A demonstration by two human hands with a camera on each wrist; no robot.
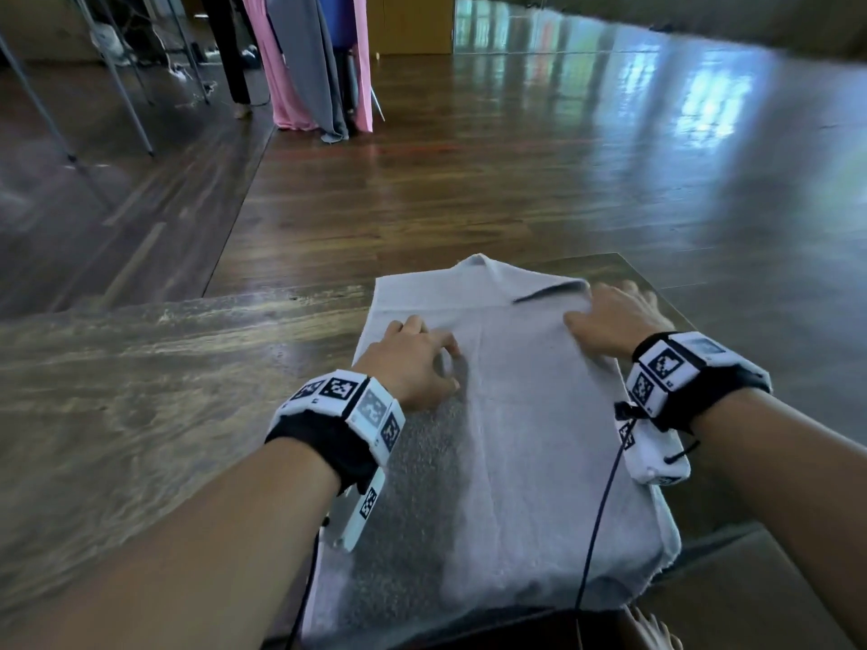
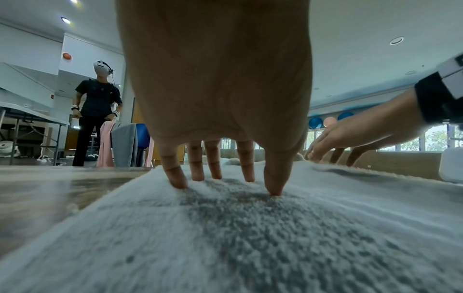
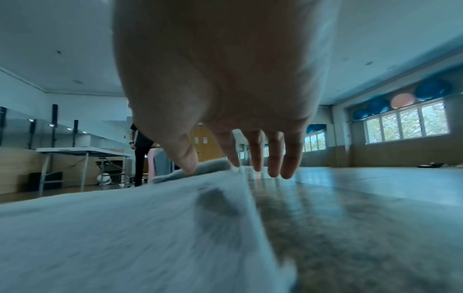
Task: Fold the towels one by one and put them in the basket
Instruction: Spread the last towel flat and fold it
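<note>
A pale grey towel (image 1: 516,438) lies lengthwise on the wooden table (image 1: 140,391), doubled over with a fold line down its middle. My left hand (image 1: 422,358) stands on its left half, spread fingertips (image 2: 177,178) pressing into the pile (image 2: 250,237). My right hand (image 1: 605,316) lies flat on the far right part, beside a turned-over flap (image 1: 539,283). In the right wrist view the thumb (image 3: 185,158) touches the towel (image 3: 100,228) and the straight fingers reach past its edge over the table. Neither hand holds cloth. No basket is in view.
The table's right edge (image 1: 680,293) runs close to the towel. Beyond it is polished wood floor (image 1: 516,157). Pink and grey cloths (image 1: 305,63) hang at the back left, near a standing person (image 2: 97,111) and a folding table (image 3: 82,150).
</note>
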